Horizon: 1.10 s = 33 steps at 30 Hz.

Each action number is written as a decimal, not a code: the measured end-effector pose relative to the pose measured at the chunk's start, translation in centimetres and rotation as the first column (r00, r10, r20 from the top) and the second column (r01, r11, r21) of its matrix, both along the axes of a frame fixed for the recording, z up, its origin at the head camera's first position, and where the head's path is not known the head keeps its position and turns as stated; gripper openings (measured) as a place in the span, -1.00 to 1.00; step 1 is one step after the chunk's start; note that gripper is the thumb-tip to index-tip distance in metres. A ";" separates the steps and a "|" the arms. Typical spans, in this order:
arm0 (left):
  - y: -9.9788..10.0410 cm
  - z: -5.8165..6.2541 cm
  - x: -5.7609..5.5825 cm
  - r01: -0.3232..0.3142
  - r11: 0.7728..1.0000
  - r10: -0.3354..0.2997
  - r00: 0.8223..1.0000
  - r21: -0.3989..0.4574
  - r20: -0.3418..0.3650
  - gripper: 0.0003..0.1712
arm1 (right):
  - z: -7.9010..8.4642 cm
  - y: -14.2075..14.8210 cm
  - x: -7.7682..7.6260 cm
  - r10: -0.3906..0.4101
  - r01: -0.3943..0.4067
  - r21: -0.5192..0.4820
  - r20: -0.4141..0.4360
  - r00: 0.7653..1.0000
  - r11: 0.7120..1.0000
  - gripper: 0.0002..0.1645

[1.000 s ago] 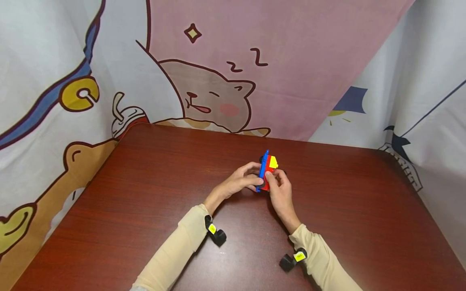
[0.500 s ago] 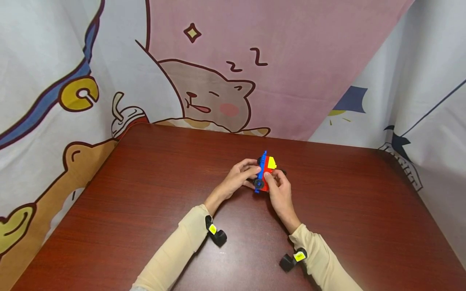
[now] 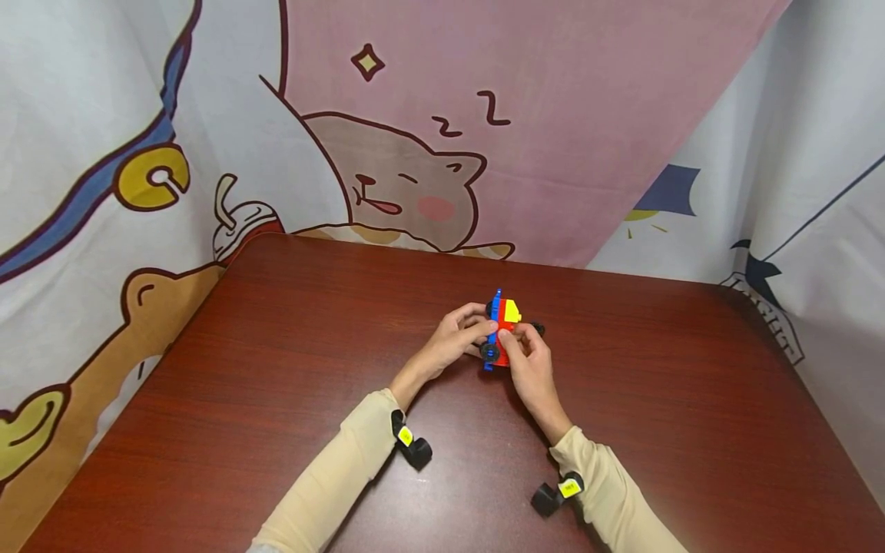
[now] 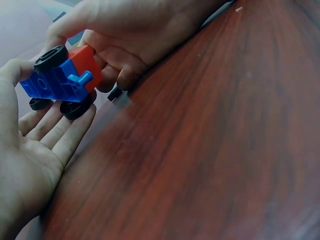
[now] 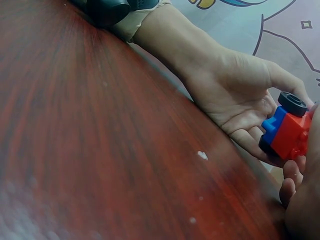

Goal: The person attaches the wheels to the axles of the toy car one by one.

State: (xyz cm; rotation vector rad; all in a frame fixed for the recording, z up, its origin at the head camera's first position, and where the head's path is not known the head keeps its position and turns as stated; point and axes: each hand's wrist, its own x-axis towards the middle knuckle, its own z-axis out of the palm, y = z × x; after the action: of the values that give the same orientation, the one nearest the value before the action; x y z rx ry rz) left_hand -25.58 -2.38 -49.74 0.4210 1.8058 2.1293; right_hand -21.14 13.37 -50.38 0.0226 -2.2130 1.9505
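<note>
Between the two hands is a toy car (image 3: pixel 505 322) made of building-block parts, held on its side above the table. It has a blue base (image 4: pixel 55 82), a red body (image 5: pixel 290 135), a yellow block (image 3: pixel 512 311) and black wheels (image 4: pixel 51 58). My left hand (image 3: pixel 452 338) holds the base side, thumb at the wheels' side, fingers under the lower wheels. My right hand (image 3: pixel 532 369) pinches the red body with thumb and fingers. A small black piece (image 3: pixel 538 329) shows just beyond the right fingers; whether it is gripped cannot be told.
A dark red-brown wooden table (image 3: pixel 311 322) lies beneath the hands. Patterned cloth (image 3: pixel 553 115) hangs behind it and at both sides. Black camera mounts (image 3: pixel 416 453) sit on both wrists. Small white specks (image 5: pixel 202 155) mark the tabletop in the right wrist view.
The left thumb has shifted from the near wheel up to the middle of the blue base, uncovering that wheel. The toy car has turned slightly and moved a little left. The right hand keeps its pinch.
</note>
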 end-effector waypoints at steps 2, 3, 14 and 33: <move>0.0 0.0 0.0 -0.003 1.000 0.003 1.000 0.009 -0.005 -0.55 | -0.1 0.1 0.0 0.006 -0.006 0.014 0.005 1.000 1.000 -0.76; 0.0 0.0 0.0 -0.004 1.000 0.005 1.000 0.014 -0.009 -0.56 | -0.1 0.1 0.0 0.009 -0.009 0.017 0.005 1.000 1.000 -0.74; 0.1 0.0 0.0 -0.024 0.999 0.024 1.000 0.041 0.005 -0.58 | 0.3 0.1 0.2 -0.047 0.041 -0.062 -0.094 0.995 0.997 -0.69; 0.1 0.0 -0.2 -0.040 0.999 0.039 0.999 0.033 0.026 -0.58 | 1.0 1.5 -0.2 -0.213 0.207 -0.051 -0.281 0.936 0.977 -0.64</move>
State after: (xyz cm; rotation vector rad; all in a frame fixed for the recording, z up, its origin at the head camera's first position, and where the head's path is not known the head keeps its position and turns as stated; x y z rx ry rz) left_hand -25.75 -2.25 -49.73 0.3681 1.7809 2.1842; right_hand -21.29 14.86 -49.40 0.0580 -1.9240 1.7333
